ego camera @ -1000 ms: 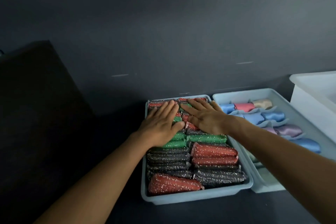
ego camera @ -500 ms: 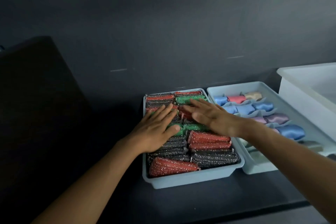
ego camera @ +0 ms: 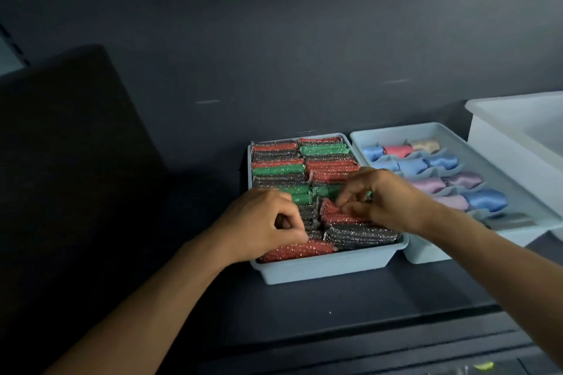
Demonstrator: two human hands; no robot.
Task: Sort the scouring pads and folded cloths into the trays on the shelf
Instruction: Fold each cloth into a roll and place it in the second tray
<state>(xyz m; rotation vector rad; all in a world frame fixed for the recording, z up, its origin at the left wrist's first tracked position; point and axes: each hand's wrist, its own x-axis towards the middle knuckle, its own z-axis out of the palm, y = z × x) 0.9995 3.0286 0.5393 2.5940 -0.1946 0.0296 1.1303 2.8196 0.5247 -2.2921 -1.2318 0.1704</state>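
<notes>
1. Red scouring pad [ego camera: 330,216]: pinched at its left end between thumb and curled fingertips of right hand [ego camera: 387,201]; lay right under that pinch, in pad tray [ego camera: 329,268].
2. Left hand [ego camera: 259,222]: curled, thumb against forefinger, just left of that pinch, over the same tray; could not tell if anything was held.
3. Packed rows of pads [ego camera: 323,150] beyond both grips.
4. Folded cloths [ego camera: 414,166]: sat in second tray [ego camera: 426,253], right of the right-hand grip.
</notes>
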